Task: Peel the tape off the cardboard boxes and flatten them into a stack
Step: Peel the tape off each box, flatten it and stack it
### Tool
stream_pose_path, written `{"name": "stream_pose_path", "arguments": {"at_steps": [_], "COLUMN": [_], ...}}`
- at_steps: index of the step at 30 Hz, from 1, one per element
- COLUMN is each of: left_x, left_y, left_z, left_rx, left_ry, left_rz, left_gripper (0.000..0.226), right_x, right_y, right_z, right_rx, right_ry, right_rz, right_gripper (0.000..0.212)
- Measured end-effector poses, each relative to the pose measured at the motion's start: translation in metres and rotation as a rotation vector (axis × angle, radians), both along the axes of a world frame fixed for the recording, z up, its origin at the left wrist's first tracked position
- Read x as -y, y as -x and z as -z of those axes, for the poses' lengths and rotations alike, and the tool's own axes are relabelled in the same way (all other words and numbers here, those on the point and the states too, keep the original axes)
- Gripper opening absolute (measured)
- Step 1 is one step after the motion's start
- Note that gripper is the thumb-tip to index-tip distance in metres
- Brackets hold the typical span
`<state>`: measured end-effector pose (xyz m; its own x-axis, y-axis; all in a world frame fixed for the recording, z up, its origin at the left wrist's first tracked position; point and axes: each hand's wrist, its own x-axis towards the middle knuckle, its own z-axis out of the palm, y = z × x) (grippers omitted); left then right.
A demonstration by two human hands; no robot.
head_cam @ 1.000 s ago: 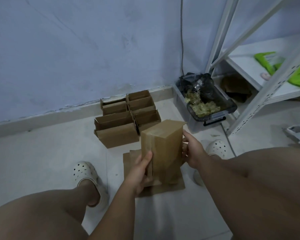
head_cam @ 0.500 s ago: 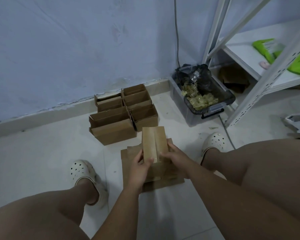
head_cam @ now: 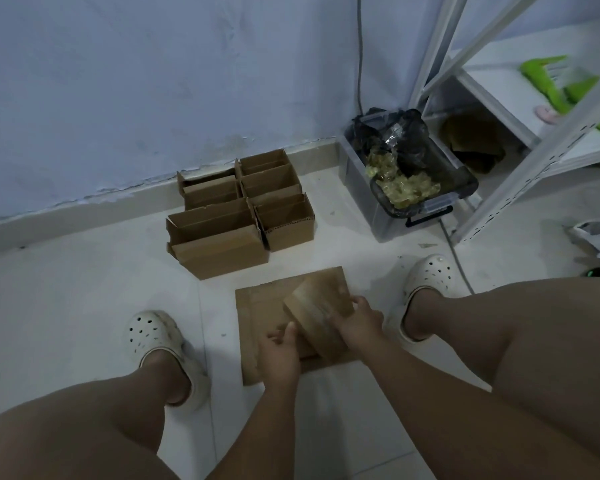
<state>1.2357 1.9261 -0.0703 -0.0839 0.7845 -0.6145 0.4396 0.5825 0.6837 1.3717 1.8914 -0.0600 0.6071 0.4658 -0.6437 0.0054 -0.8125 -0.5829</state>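
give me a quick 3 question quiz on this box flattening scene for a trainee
1. True or false: the brown box is held tilted over the flattened cardboard.
2. Where do the open boxes stand? A: on a table. B: on the floor by the wall. C: in a cart.
3. Fill in: the fingers of the ___ hand curl over the brown box's top.
Key: 1 true; 2 B; 3 right hand.
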Motion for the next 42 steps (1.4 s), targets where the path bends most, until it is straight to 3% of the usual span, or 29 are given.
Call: {"name": "stream_pose_path", "arguments": {"at_steps": [3,10,14,18,22,25,27,32,36,42], "left_x": [-0.015,-0.044,-0.053,-0.069,-0.084,-0.092,-0.098,-0.109,-0.101,-0.063], "left_y": [0.000,-0.007,-0.013,-0.018,-0.013,-0.013,-0.015,-0.008,-0.002,0.007], "left_z": [0.002,0.007,0.010,0.018,0.027,0.022,0.016,0.004,0.002,0.018], "left_rx": [0.084,0.168,0.176,0.101,-0.031,-0.071,-0.085,0.034,0.174,0.337], "left_ry": [0.026,0.028,0.016,-0.004,0.055,0.069,0.104,0.203,0.276,0.373], "left_rz": [-0.089,-0.037,0.083,0.251,0.395,0.387,0.399,0.316,0.118,-0.058], "left_gripper": [0.042,0.062,0.066,0.065,0.054,0.069,0.066,0.071,0.070,0.036], "right_x": [0.003,0.009,0.009,0.012,0.010,0.005,-0.003,-0.021,-0.023,-0.007], "right_y": [0.003,0.004,0.009,0.019,0.026,0.017,0.012,0.006,-0.004,-0.011], "right_z": [0.008,0.029,0.026,0.029,0.032,0.033,0.028,0.015,0.013,0.025], "right_rx": [-0.015,-0.286,-0.356,-0.242,-0.241,-0.232,-0.197,-0.034,-0.013,-0.139], "right_ry": [0.021,-0.019,-0.007,-0.070,-0.157,-0.189,-0.212,-0.248,-0.270,-0.207], "right_rz": [0.166,0.458,0.332,0.098,0.186,0.253,0.240,0.113,0.086,0.062], "right_gripper": [0.068,0.101,0.099,0.097,0.100,0.081,0.062,0.053,0.046,0.055]}}
